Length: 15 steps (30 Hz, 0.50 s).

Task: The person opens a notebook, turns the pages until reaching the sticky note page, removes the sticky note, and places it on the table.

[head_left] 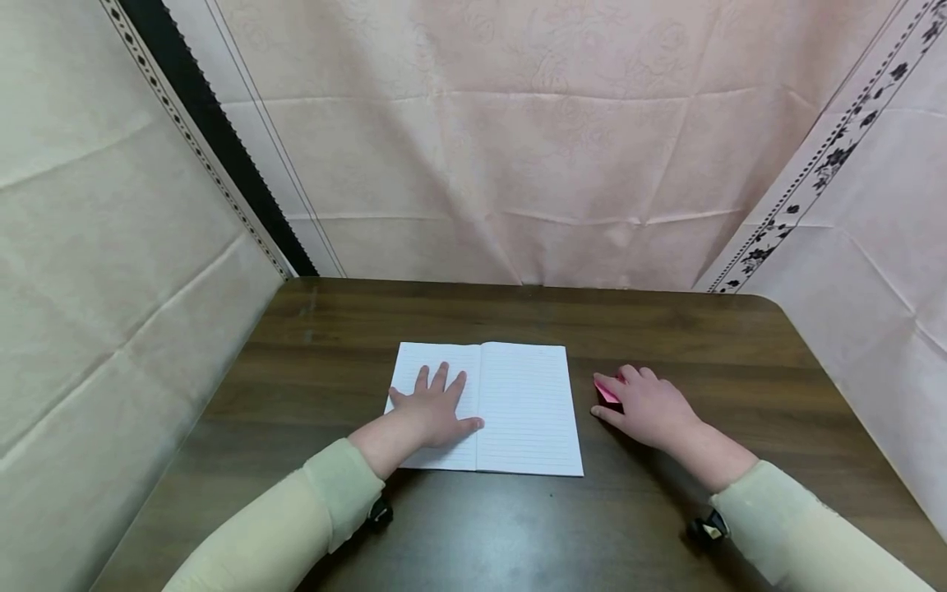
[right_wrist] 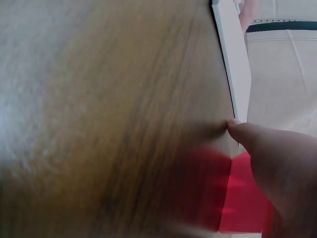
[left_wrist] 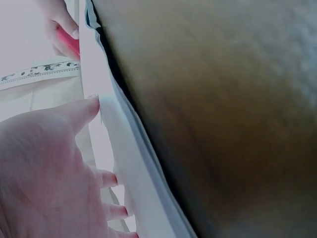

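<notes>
An open lined notebook (head_left: 528, 403) lies on the table. My left hand (head_left: 432, 415) rests flat on its left page, fingers spread and the thumb reaching the centre fold. In the left wrist view the notebook's page edges (left_wrist: 143, 163) run beside the left hand (left_wrist: 54, 168). To the right of the notebook, my right hand (head_left: 651, 411) has its fingers bent over a small flat-sided pink-red item (head_left: 608, 392), low at the tabletop. In the right wrist view the thumb (right_wrist: 252, 134) stretches out above the red item (right_wrist: 245, 198); the other fingers are hidden.
The brown wooden table (head_left: 488, 534) reflects the red item and the hand. Pale patterned cloth (head_left: 518, 148) hangs behind the table and along both sides. A dark band (head_left: 222, 131) shows at the back left. Small black devices (head_left: 381, 511) sit under both sleeve cuffs.
</notes>
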Motion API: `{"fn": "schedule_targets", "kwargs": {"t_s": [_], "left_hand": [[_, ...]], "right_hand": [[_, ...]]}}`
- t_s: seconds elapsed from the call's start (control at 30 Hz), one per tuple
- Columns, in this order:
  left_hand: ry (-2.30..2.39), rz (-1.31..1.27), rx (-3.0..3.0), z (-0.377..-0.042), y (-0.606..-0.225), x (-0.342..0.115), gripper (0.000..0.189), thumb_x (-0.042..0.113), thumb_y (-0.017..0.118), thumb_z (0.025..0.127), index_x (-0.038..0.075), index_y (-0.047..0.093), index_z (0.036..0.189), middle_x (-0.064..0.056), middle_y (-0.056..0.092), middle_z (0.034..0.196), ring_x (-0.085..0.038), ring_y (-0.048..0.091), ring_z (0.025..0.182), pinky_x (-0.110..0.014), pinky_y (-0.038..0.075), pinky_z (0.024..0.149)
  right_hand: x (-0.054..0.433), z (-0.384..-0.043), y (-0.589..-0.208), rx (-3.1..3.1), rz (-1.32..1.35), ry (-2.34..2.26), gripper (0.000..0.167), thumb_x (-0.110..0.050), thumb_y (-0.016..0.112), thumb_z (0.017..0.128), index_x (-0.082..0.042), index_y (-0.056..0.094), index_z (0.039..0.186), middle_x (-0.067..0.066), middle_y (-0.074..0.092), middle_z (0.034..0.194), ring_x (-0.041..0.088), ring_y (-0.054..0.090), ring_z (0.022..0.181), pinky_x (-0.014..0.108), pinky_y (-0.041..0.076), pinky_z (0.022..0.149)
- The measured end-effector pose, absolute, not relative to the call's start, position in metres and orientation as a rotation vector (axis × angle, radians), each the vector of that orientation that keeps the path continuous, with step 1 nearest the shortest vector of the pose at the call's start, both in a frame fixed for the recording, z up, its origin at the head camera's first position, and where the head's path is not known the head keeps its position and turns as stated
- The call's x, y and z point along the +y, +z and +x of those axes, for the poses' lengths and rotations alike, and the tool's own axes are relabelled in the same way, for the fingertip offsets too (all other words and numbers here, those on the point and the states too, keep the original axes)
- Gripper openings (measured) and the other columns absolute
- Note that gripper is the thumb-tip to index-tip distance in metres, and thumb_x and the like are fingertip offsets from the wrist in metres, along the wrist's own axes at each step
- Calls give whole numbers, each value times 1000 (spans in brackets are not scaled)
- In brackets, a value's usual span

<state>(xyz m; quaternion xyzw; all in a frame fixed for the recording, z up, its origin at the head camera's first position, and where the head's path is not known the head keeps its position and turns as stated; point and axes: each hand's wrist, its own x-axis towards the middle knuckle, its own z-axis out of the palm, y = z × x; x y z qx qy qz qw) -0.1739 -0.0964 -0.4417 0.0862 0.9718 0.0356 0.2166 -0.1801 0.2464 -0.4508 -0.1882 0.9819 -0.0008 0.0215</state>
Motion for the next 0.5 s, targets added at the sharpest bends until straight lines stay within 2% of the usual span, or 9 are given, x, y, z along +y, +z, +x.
{"fn": "schedule_targets", "kwargs": {"t_s": [0.3,0.5], "left_hand": [[213,283,2768,-172,-432,-99,86,67,56,88,20,32,156,-14,21,162,-43,15,147,-78,19,103],[288,274,2800,-169,-434,-103,82,64,56,91,15,37,154,-16,26,160,-42,20,146,-69,18,110]], "right_hand": [[249,-174,-451,3061,-558,-56,75,-70,56,88,-14,60,138,19,58,127,38,55,112,56,48,86],[252,-171,-454,3103,-551,-159,75,-70,53,89,-13,58,138,18,57,130,39,53,119,59,43,94]]}}
